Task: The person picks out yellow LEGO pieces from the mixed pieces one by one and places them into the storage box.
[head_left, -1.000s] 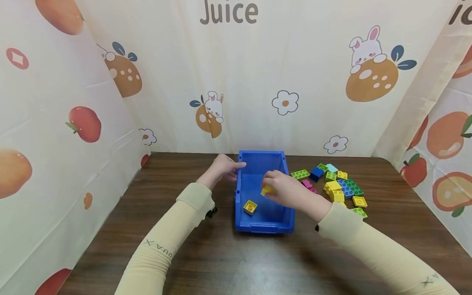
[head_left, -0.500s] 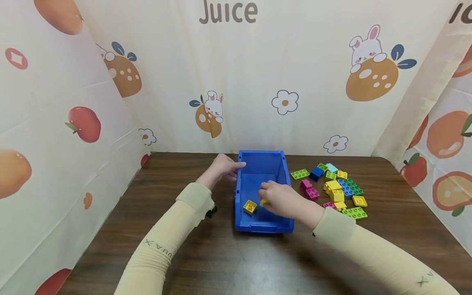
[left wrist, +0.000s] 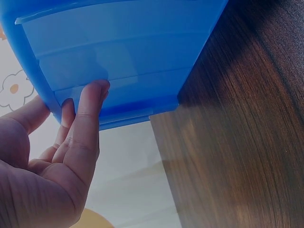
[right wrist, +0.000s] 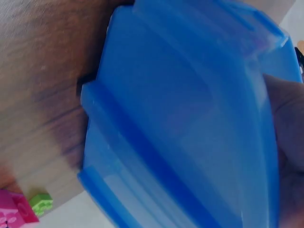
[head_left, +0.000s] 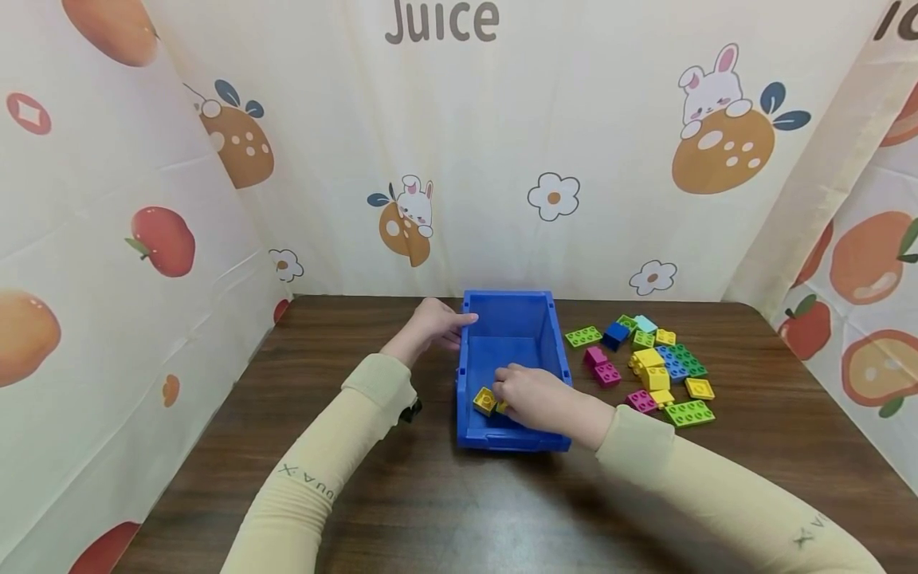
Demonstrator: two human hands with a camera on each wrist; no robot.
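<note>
A blue plastic bin (head_left: 508,319) sits on the table. My left hand (head_left: 436,321) holds its left side, thumb (left wrist: 32,114) over the rim and fingers (left wrist: 88,111) against the outer wall. Inside the bin, low near its front, my right hand (head_left: 538,397) pinches a yellow toy brick (head_left: 502,407), mostly hidden under the fingers. Just left of it a second yellow brick (head_left: 484,401) lies on the bin floor, hollow side up. In the right wrist view the bin's wall (right wrist: 180,104) covers most of the right hand (right wrist: 289,128).
Loose bricks lie right of the bin: magenta (head_left: 607,375), lime (head_left: 690,414), dark blue (head_left: 615,336), yellow (head_left: 655,378), green (head_left: 688,360) and others. The brown table (head_left: 344,478) meets a printed curtain (head_left: 488,119) behind the bin.
My right hand has moved down and left inside the bin with the yellow brick, closer to the other yellow brick. My left hand has stayed on the bin's side.
</note>
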